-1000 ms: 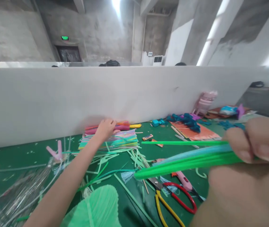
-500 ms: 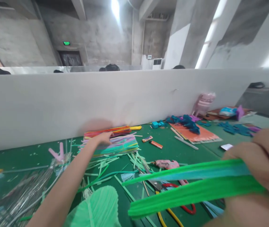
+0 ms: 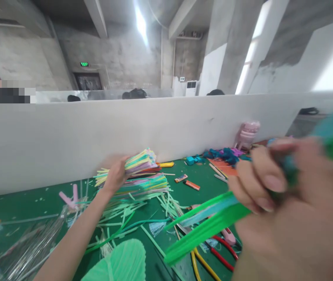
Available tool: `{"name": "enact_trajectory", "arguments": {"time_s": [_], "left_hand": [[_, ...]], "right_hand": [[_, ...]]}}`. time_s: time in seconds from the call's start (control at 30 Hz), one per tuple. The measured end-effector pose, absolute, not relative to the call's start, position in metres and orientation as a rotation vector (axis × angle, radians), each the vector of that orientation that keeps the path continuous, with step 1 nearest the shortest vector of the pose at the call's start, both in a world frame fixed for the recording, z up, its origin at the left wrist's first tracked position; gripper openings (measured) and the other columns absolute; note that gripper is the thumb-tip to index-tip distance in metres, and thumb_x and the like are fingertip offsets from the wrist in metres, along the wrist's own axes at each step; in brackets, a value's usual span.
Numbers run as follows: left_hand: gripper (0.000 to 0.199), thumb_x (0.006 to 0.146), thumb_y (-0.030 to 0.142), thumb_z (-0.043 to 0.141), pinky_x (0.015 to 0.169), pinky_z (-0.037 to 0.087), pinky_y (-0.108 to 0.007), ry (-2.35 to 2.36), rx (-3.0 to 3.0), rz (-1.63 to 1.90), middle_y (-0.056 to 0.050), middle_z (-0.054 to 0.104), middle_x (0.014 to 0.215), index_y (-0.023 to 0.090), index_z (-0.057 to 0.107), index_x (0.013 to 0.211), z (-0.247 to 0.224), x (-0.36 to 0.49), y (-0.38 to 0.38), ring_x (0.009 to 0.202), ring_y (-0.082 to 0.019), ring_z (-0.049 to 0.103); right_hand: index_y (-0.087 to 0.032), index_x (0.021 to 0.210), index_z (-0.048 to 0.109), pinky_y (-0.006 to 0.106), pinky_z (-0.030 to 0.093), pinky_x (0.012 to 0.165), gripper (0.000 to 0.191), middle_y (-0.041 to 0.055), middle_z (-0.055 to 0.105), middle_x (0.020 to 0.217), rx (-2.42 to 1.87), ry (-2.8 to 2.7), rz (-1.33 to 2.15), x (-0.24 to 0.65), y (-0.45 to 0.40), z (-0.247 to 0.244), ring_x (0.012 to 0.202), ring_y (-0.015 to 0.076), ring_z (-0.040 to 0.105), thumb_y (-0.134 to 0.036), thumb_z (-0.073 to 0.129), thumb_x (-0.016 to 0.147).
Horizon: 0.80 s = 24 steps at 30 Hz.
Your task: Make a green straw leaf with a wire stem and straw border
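My left hand (image 3: pixel 116 175) is closed around a bundle of pastel pipe cleaners (image 3: pixel 141 160), tilted up over the pile near the partition. Beneath it lie more pastel pipe cleaners (image 3: pixel 148 183) on the green table. Close to the camera at the right, my right hand (image 3: pixel 271 187) is closed on bright green and blue pipe cleaners (image 3: pixel 210 218), whose ends stick out on both sides of the fist. A mint green leaf-shaped piece (image 3: pixel 125 259) lies at the bottom, near my left forearm.
Red-handled pliers (image 3: pixel 223 255) and a yellow-handled tool (image 3: pixel 203 265) lie at the lower middle. Two lighters (image 3: pixel 191 185) lie right of the pile. Clear-wrapped sticks (image 3: pixel 34 242) are at the left. A white partition (image 3: pixel 66 136) crosses behind, with tops of heads beyond.
My left hand has closed on a pastel bundle and raised its right end. My right hand has moved left and turned, showing its curled fingers. The view has tilted slightly upward.
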State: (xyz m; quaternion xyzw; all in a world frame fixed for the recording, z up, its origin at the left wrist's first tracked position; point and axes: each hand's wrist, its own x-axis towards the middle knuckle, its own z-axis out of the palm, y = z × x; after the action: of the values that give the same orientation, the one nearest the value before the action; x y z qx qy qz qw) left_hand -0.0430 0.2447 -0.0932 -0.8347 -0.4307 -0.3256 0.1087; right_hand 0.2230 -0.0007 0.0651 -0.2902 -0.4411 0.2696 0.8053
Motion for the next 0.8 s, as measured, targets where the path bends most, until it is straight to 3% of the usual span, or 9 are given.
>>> {"name": "enact_trajectory", "arguments": {"time_s": [0.1,0.2,0.33,0.43,0.53,0.7,0.8], "left_hand": [[0.039,0.094,0.035,0.061,0.089,0.054,-0.047,-1.111,-2.317,-1.168,-0.011,0.061,0.125,0.017,0.056,0.128,-0.089,-0.048,0.237,0.107,-0.025,0.063],[0.049,0.089,0.033,0.067,0.089,0.053,-0.049,-0.967,-2.184,-1.334,-0.013,0.06,0.116,0.017,0.046,0.13,-0.087,-0.047,0.231,0.107,-0.029,0.06],[0.061,0.083,0.029,0.072,0.085,0.053,-0.048,-0.839,-2.05,-1.495,-0.014,0.055,0.112,0.02,0.031,0.128,-0.08,-0.04,0.218,0.106,-0.031,0.058],[0.053,0.085,0.025,0.069,0.086,0.054,-0.046,-0.827,-1.989,-1.576,-0.013,0.054,0.116,0.025,0.03,0.121,-0.069,-0.037,0.201,0.112,-0.029,0.059],[0.049,0.085,0.027,0.067,0.087,0.055,-0.044,-0.883,-1.948,-1.618,-0.015,0.055,0.126,0.027,0.029,0.116,-0.058,-0.042,0.178,0.119,-0.027,0.06],[0.054,0.081,0.029,0.07,0.06,0.052,-0.03,-1.069,-1.936,-1.465,-0.003,0.069,0.09,0.026,0.032,0.12,-0.039,-0.077,0.133,0.073,-0.022,0.073],[0.058,0.076,0.036,0.075,0.05,0.046,-0.026,-1.166,-2.072,-1.22,-0.001,0.072,0.084,0.026,0.042,0.123,-0.019,-0.097,0.101,0.061,-0.022,0.071]], "right_hand": [[-0.021,0.077,0.054,0.021,0.009,0.032,0.021,-0.0095,0.037,0.056,-0.57,-0.848,0.897,0.215,0.028,0.058,0.036,0.002,0.018,-0.033,0.071,0.081],[-0.019,0.083,0.059,0.018,0.009,0.034,0.024,-0.011,0.038,0.051,-0.744,-0.972,1.096,0.205,0.054,0.043,0.036,0.0013,0.02,-0.036,0.075,0.077],[-0.015,0.102,0.063,0.017,0.017,0.036,0.04,-0.0123,0.037,0.046,-0.949,-1.177,1.15,0.188,0.064,0.033,0.038,0.0031,0.03,-0.045,0.076,0.077],[-0.014,0.112,0.063,0.018,0.026,0.038,0.05,-0.0121,0.04,0.048,-0.99,-1.271,1.158,0.179,0.06,0.034,0.038,0.0038,0.035,-0.047,0.077,0.077],[-0.016,0.113,0.063,0.019,0.034,0.04,0.049,-0.01,0.047,0.051,-0.953,-1.383,1.188,0.174,0.056,0.036,0.039,0.0051,0.043,-0.044,0.078,0.076],[-0.019,0.1,0.066,0.019,0.038,0.038,0.035,-0.003,0.065,0.071,-0.951,-1.541,1.152,0.159,0.046,0.033,0.038,0.0042,0.049,-0.038,0.081,0.074],[-0.017,0.083,0.066,0.018,0.037,0.035,0.027,-0.0026,0.065,0.071,-0.939,-1.502,1.096,0.143,0.038,0.033,0.037,0.0039,0.049,-0.035,0.082,0.072]]}}
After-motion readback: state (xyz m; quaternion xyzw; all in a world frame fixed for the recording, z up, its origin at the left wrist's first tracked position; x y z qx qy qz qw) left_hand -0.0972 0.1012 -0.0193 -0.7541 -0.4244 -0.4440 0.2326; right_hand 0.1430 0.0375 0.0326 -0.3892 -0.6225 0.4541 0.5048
